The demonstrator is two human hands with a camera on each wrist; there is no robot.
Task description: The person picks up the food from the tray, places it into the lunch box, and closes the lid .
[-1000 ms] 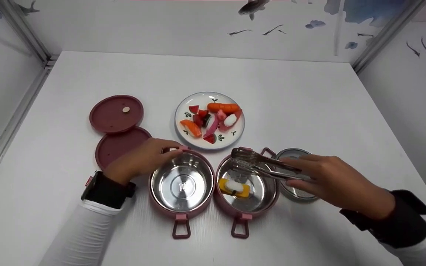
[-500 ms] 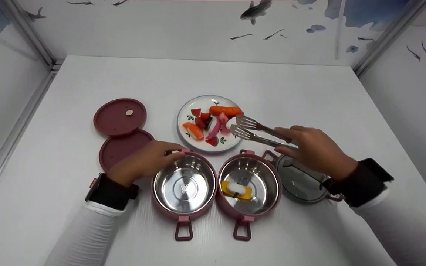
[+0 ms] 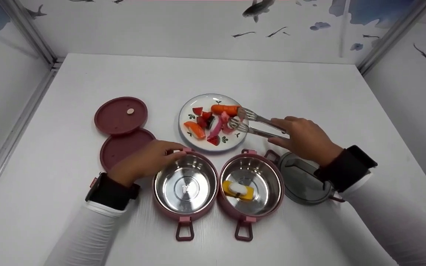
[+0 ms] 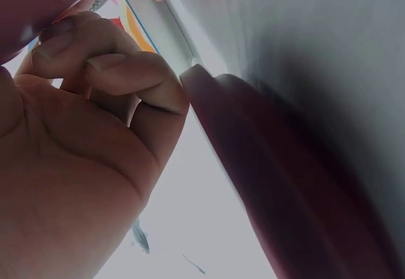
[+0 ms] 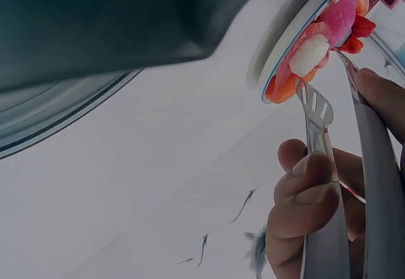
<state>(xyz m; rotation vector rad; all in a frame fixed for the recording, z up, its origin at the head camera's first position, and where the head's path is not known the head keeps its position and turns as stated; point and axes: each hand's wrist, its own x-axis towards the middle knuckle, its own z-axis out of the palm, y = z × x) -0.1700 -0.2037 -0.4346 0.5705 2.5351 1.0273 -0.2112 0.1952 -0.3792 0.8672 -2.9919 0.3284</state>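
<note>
My right hand (image 3: 305, 138) holds metal tongs (image 3: 261, 133) over the right side of a patterned white plate (image 3: 205, 101). In the right wrist view, the slotted tong ends stand apart, right at a toy sushi piece with a white part (image 5: 309, 54) and pink around it. A toy carrot (image 3: 223, 109), a salmon sushi (image 3: 195, 130) and other small pieces lie on the plate. My left hand (image 3: 152, 159) grips the far edge of the left pink pot (image 3: 185, 188), fingers curled by its clasp. The right pot (image 3: 263, 177) holds a yellow-and-white sushi piece (image 3: 238, 190).
Two burgundy lids (image 3: 115, 123) overlap on the left, the upper one bearing a small pale disc (image 3: 130, 111). A glass lid (image 3: 303, 186) with a dark handle lies against the right pot, below my right forearm. White walls surround the white table (image 3: 298, 88).
My right hand has moved the tongs from above the right pot up and away to the plate, where their ends now straddle a sushi piece. The left hand keeps its grip.
</note>
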